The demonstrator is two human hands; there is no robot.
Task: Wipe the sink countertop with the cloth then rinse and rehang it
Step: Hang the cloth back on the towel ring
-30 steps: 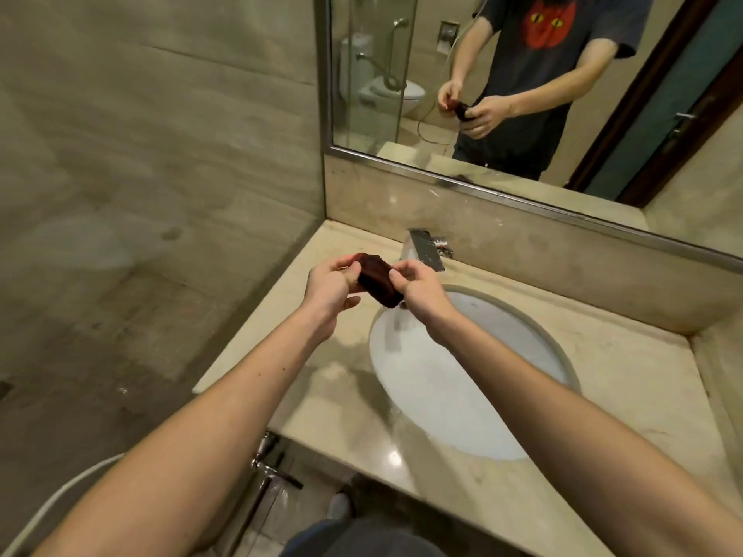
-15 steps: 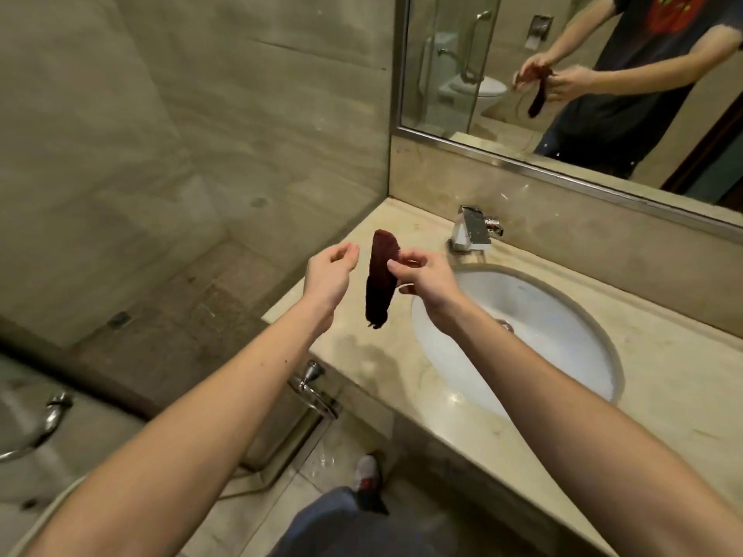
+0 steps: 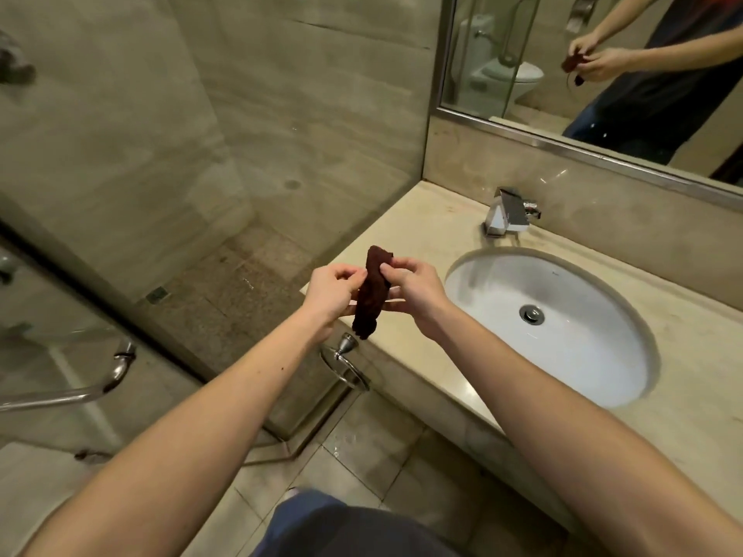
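Note:
A small dark red cloth [image 3: 372, 293] hangs lengthwise between my two hands, in the air above the left end of the beige stone countertop [image 3: 418, 231]. My right hand [image 3: 414, 289] pinches its upper edge with thumb and fingers. My left hand [image 3: 329, 293] grips the cloth's left side from behind. A chrome towel ring [image 3: 346, 365] is fixed to the front face of the counter just below the cloth, and nothing hangs in it. The white oval basin [image 3: 563, 347] lies to the right of my hands.
A square chrome faucet [image 3: 507, 213] stands behind the basin. A mirror [image 3: 522, 54] spans the wall above. On the left, a glass shower partition [image 3: 120, 195] with a chrome handle [image 3: 100, 379] borders the counter. Tiled floor lies below.
The view has swung left and down, bringing the towel ring into sight. My left hand, apart from the cloth half a second ago, now grips it again. The cloth hangs unfolded.

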